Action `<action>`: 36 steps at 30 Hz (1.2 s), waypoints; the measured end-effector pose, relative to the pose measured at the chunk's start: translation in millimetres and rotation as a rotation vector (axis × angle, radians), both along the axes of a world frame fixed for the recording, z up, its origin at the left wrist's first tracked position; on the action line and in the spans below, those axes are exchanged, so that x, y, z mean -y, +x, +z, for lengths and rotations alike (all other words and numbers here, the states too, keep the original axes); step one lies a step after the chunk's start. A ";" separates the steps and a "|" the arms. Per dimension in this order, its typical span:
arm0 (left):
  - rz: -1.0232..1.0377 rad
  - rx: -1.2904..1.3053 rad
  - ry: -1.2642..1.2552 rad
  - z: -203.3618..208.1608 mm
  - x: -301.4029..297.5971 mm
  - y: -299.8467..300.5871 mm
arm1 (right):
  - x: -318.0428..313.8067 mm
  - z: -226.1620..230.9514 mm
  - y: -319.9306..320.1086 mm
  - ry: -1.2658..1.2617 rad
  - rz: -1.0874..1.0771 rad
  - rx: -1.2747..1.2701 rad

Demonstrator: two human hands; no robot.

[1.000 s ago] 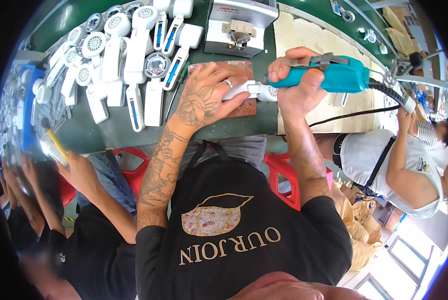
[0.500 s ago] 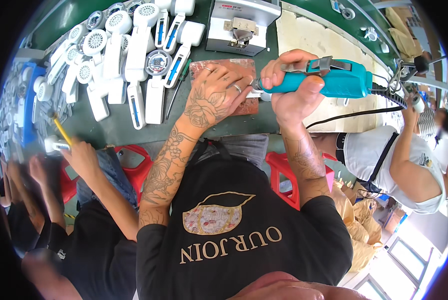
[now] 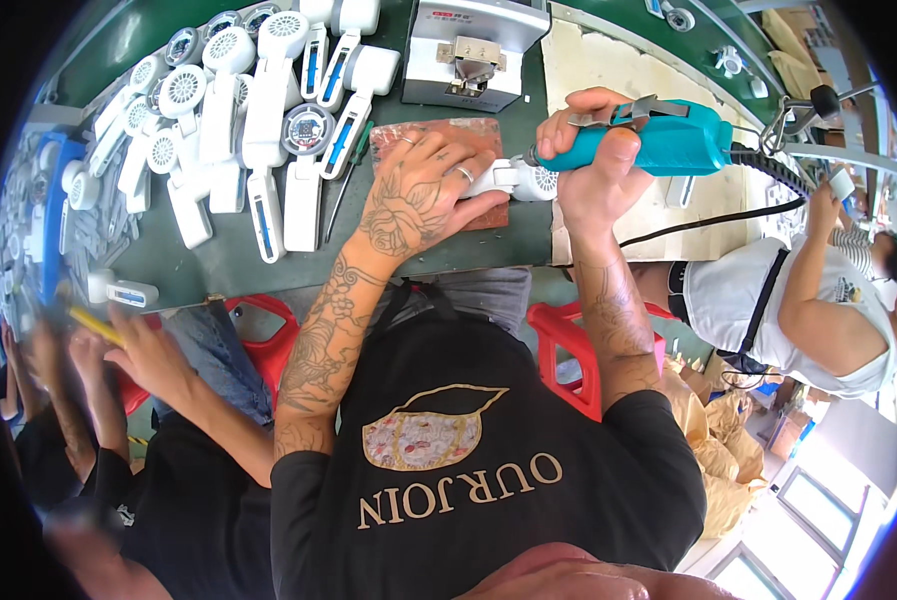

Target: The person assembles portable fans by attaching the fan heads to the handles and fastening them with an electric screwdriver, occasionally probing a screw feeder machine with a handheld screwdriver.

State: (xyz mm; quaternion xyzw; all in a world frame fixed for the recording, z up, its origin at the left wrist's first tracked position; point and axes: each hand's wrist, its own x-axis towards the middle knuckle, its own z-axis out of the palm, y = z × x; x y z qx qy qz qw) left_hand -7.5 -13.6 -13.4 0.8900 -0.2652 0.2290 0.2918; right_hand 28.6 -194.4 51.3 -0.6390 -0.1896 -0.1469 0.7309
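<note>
My left hand (image 3: pixel 426 190) is closed around the handle of a small white handheld fan (image 3: pixel 536 184) lying over a reddish-brown block (image 3: pixel 489 215). The fan's round, vented head sticks out to the right past the block's edge. My right hand (image 3: pixel 600 190) grips a teal electric screwdriver (image 3: pixel 676 140), thumb along its near side, fingers on the far side. The driver lies nearly level, its tip pointing left just above the fan's neck. Whether the tip touches the fan I cannot tell.
A pile of white fans (image 3: pixel 223 130) covers the bench's left part, beside a thin screwdriver (image 3: pixel 353 165). A grey metal box machine (image 3: pixel 463 75) stands behind the block. The driver's black cable (image 3: pixel 713 226) crosses a cardboard sheet (image 3: pixel 593 70). A co-worker's hand (image 3: pixel 148 355) is at left.
The screwdriver's tip has moved away from my left hand, slightly right and farther back. The fan's round head now shows. At left, the co-worker's hand with a yellow tool has drawn back from the bench.
</note>
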 end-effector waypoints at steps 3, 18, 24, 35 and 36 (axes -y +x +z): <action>0.006 -0.012 0.012 -2.2 -0.9 -0.7 | -1.3 -4.4 0.2 0.028 0.011 -0.009; -0.103 -0.149 0.076 10.0 -0.3 3.9 | -6.8 -22.8 4.7 -0.068 0.055 0.007; -0.085 -0.126 0.074 6.6 -0.7 1.2 | -13.5 -17.5 5.0 0.006 0.015 -0.118; -0.036 -0.204 0.013 13.2 -5.4 -1.4 | -59.2 -0.7 79.8 0.132 -0.006 0.145; -0.040 -0.190 -0.002 15.6 -4.8 -1.4 | -61.3 -4.9 84.5 0.192 0.016 0.106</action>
